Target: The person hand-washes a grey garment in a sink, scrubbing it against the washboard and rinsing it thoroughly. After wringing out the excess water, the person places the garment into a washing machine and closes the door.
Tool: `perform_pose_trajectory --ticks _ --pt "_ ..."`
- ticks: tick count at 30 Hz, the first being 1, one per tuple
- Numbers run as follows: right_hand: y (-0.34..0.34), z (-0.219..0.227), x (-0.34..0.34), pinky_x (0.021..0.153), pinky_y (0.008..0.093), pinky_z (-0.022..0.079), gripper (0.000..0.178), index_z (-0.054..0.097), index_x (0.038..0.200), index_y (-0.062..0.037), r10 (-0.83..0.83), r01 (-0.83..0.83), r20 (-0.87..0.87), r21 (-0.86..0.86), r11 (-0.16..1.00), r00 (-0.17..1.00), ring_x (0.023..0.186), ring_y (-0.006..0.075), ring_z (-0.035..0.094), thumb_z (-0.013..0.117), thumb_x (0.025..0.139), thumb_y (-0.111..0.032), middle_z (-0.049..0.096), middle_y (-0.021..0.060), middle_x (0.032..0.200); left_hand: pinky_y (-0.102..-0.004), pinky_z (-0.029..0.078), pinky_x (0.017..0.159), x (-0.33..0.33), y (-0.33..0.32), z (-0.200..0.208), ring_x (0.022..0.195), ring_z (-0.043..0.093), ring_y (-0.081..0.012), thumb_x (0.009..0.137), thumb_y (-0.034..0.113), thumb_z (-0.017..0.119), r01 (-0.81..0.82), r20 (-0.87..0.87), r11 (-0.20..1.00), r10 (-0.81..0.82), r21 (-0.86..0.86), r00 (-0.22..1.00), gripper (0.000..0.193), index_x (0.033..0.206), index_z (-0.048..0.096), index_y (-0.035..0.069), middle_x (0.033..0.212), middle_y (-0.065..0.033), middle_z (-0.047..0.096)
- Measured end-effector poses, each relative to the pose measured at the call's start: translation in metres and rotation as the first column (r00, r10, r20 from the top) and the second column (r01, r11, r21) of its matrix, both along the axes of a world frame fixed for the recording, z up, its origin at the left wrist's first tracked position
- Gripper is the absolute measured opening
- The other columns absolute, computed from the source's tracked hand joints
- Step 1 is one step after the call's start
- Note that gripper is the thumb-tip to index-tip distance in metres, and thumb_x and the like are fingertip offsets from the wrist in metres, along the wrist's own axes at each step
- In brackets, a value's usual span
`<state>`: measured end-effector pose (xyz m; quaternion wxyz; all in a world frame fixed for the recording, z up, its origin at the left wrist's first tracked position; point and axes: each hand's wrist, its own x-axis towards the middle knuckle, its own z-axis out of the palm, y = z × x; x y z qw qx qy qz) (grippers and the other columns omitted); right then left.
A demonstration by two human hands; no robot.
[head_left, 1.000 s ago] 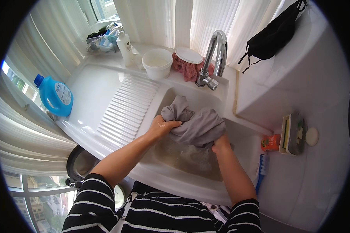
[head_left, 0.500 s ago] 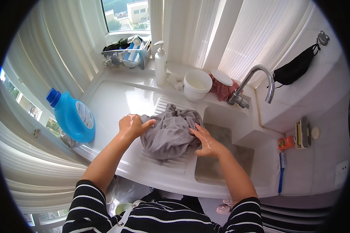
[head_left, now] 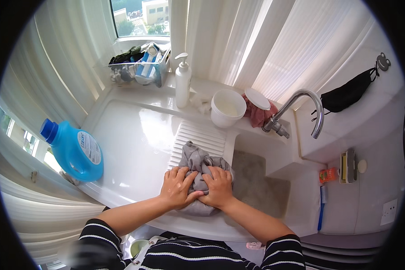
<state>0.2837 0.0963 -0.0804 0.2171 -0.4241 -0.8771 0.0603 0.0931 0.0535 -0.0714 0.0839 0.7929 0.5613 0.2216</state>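
A bunched wet-looking grey cloth [head_left: 196,156] lies on the ribbed washboard [head_left: 201,133] moulded into the white sink counter. My left hand [head_left: 176,187] grips its left side, fingers curled into the folds. On the other side my right hand [head_left: 218,187] presses down and clutches the fabric, the two thumbs close together. Part of the cloth hangs below my wrists toward the counter's front edge. Whether it is a garment or a towel, I cannot tell. Just right of it is the sink basin [head_left: 249,180], with cloudy water at its bottom.
A blue detergent bottle [head_left: 78,155] stands at the left edge. Along the back are a clear bin [head_left: 155,74] of items, a white pump bottle [head_left: 182,85], a white tub [head_left: 228,108] and a reddish cloth [head_left: 258,114]. The chrome faucet [head_left: 297,96] arches over the right; a blue brush [head_left: 322,209] lies beyond.
Both hands have come inward from the cloth's sides and taken hold of it. The cloth is gathered into a smaller bundle, baring more of the washboard. The view has shifted slightly.
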Motion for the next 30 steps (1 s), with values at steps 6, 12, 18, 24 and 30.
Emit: perform_pose_trajectory --ticks 6,12,18,24,30 --pt "0.101 -0.014 -0.029 0.084 0.0475 0.042 0.063 0.053 0.118 -0.0106 -0.308 0.304 0.013 -0.199 0.931 0.951 0.103 0.0326 0.058 0.076 0.065 -0.037 0.063 0.0125 0.110 -0.0449 0.044 0.079 0.001 0.130 -0.014 0.093 0.054 -0.0356 0.081 0.033 0.068 -0.043 0.066 0.989 0.034 0.141 0.997 0.029 0.090 0.063 0.006 0.095 -0.0120 0.061" --pt "0.012 0.007 0.005 0.093 0.0452 0.036 0.113 0.027 0.149 -0.0033 -0.046 0.024 -0.113 -0.189 0.982 0.992 0.109 0.0295 0.051 0.079 0.060 -0.049 0.053 0.0140 0.114 -0.0471 0.040 0.092 -0.004 0.053 0.011 0.113 0.051 -0.0363 0.084 0.061 0.057 0.109 0.085 0.984 -0.097 -0.142 0.992 0.060 0.102 0.067 0.005 0.118 -0.0187 0.057" --pt "0.063 -0.024 -0.016 0.079 0.0447 0.043 0.042 0.064 0.109 -0.0082 -0.109 0.102 -0.173 -0.047 0.994 0.979 0.087 0.0317 0.060 0.067 0.071 -0.026 0.063 0.0107 0.091 -0.0431 0.043 0.071 0.012 0.094 -0.014 0.080 0.055 -0.0320 0.079 0.032 0.071 -0.030 0.107 0.976 0.008 0.213 0.994 0.027 0.075 0.061 0.007 0.077 -0.0108 0.057" --pt "0.071 0.020 -0.005 0.090 0.0424 0.043 0.071 0.053 0.132 -0.0127 -0.021 -0.104 -0.516 -0.213 0.972 0.856 0.096 0.0279 0.061 0.076 0.069 -0.039 0.064 0.0102 0.098 -0.0437 0.044 0.079 -0.004 0.098 0.032 0.084 0.057 -0.0275 0.078 0.038 0.071 0.206 0.005 0.852 -0.238 0.482 0.971 0.032 0.070 0.060 0.010 0.080 -0.0071 0.058" --pt "0.058 0.017 0.029 0.107 0.0435 0.031 0.069 0.058 0.131 -0.0111 -0.074 -0.175 -0.504 -0.429 0.886 0.861 0.136 0.0330 0.030 0.072 0.076 -0.051 0.032 0.0191 0.146 -0.0498 0.040 0.097 -0.005 0.029 0.045 0.097 0.057 -0.0280 0.077 0.040 0.073 0.585 -0.152 0.687 -0.584 0.431 0.797 0.034 0.071 0.058 0.011 0.088 -0.0072 0.058"
